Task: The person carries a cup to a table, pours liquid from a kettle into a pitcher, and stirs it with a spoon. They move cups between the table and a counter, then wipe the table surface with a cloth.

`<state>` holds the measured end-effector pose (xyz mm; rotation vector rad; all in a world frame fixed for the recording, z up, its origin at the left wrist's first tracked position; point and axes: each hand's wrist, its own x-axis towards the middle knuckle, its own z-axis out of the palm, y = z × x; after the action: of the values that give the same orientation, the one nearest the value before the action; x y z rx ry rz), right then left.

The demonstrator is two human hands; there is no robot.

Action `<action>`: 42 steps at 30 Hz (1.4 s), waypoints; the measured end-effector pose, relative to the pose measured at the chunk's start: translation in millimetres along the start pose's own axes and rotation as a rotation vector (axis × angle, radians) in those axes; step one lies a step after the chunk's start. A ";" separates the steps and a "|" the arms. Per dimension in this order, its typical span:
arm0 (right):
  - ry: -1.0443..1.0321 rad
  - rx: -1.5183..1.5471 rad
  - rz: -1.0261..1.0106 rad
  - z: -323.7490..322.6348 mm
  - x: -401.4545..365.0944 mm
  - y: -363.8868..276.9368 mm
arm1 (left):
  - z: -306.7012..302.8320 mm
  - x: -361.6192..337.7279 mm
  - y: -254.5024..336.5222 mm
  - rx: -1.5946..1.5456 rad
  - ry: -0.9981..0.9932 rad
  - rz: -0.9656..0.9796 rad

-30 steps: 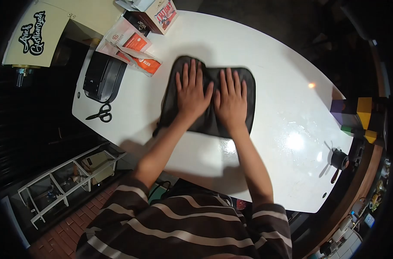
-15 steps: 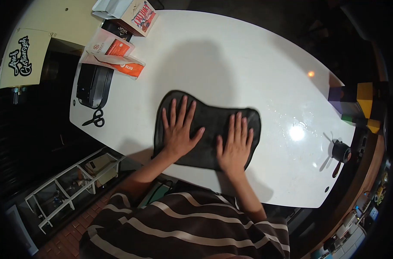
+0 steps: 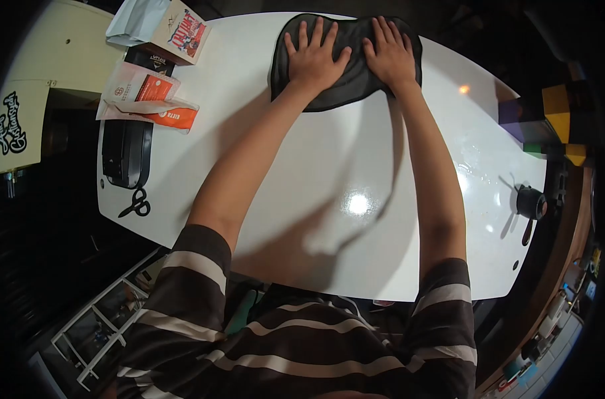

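A dark, damp-looking cloth lies spread and slightly wrinkled at the far edge of the white table. On its left part my left hand rests flat, palm down, with its fingers apart. My right hand presses flat on the cloth's right part, fingers stretched out. Both arms reach forward across the table. Wet streaks and droplets show on the tabletop to the right of my right arm.
At the left stand a boxed bag, a white and orange pouch, a black case and black scissors. At the right are purple and yellow boxes and a small dark pot.
Both hands and the cloth under them have moved forward, from the table's near edge to its far edge. The cloth is more wrinkled, and my arms are stretched out further.
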<state>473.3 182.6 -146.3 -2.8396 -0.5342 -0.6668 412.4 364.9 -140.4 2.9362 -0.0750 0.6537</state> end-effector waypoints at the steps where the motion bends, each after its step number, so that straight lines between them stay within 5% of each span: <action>1: 0.000 -0.002 0.004 0.9 3.6 -8.3 | 2.7 0.6 -3.7 -0.002 -0.001 0.003; 9: -0.034 0.102 -0.109 5.4 -10.0 -131.6 | -35.3 -48.4 -77.5 0.074 -0.055 -0.102; 15: -0.086 0.343 -0.147 -66.0 -105.1 -163.3 | -96.4 -141.4 -74.0 0.066 -0.124 -0.124; 25: -0.304 0.223 0.198 -195.3 -257.6 -91.8 | -162.7 -233.7 56.4 -0.005 -0.356 -0.125; 31: -0.240 0.050 0.277 -198.4 -252.7 -5.6 | -125.6 -192.2 135.1 -0.132 -0.315 -0.027; 34: -0.218 0.042 0.146 -180.7 -216.8 46.3 | -125.0 -166.7 145.2 -0.381 -0.243 -0.059; 37: -0.251 -0.168 0.021 -174.3 -185.7 64.9 | -177.0 -173.0 106.7 -0.547 -0.084 -0.136; 39: -0.238 -0.041 0.067 -179.9 -173.6 36.9 | -205.6 -209.5 49.1 -0.492 0.098 -0.177; 42: -0.302 0.110 0.122 -177.6 -184.6 -31.6 | -220.0 -302.0 -66.1 -0.414 0.189 -0.554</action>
<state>236.7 111.7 -71.2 -2.8530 -0.4210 -0.1811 52.1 467.1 -79.2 2.3255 0.5332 0.7095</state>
